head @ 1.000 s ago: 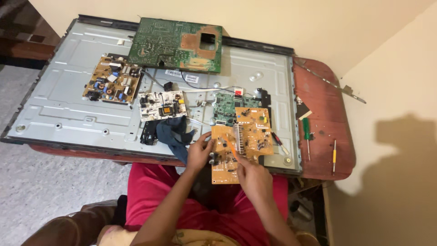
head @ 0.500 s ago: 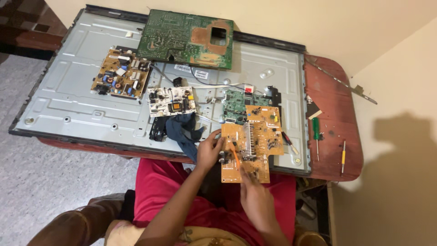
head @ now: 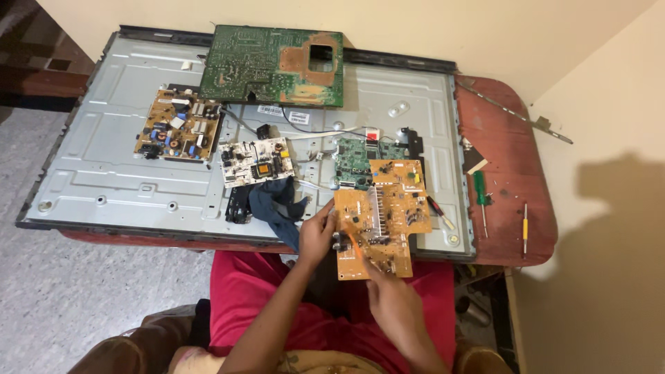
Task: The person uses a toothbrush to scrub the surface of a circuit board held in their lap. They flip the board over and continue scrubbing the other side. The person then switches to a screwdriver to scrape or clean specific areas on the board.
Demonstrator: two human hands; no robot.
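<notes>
A large grey metal panel (head: 125, 173), the back of a flat screen, fills the left and centre of the frame and lies on a reddish table (head: 509, 173) whose bare end shows at the right. Propped at the panel's upper edge, top centre, is a big green circuit board (head: 270, 66). Left of centre sits a tan power board (head: 179, 131) with dark components, and a smaller white board (head: 256, 161) lies just right of it, with a dark blue cloth (head: 280, 208) below. A small green board (head: 357, 161) lies at centre, partly under the orange circuit board (head: 381, 218).

That orange board is in the lower centre of the frame, its long axis running roughly up and down the picture, its lower end hanging past the panel's near edge over the person's red lap. The left hand (head: 317, 235) grips the board's left edge, fingers curled and pinching it, thumb on top. The right hand (head: 395, 305) comes up from below, fingers pressed together around a thin orange tool (head: 359, 248) whose tip points up and left onto the board's lower half. So the board lies just above the right hand and just right of the left, both touching it.

On the table at the right lie a green-handled screwdriver (head: 480, 197) and a thin yellow-handled one (head: 525, 228), well apart from either hand
</notes>
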